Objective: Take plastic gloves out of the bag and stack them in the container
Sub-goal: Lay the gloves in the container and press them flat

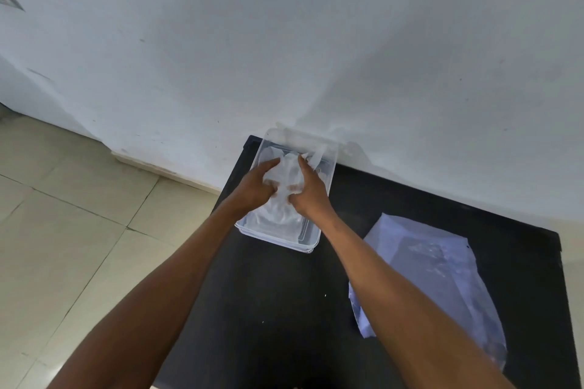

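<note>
A clear plastic container (328,167) stands at the far left of the black table, against the wall. Thin translucent plastic gloves (286,172) lie crumpled inside it. My left hand (254,188) and my right hand (308,191) are both inside the container, pressed on the gloves from either side, with the fingers curled into the plastic. The bluish transparent bag (442,268) lies flat on the table to the right, apart from both hands; whether gloves are inside it is hard to tell.
The black table (275,309) ends just left of the container, with a beige tiled floor (72,230) below. A white wall (316,41) rises right behind the container.
</note>
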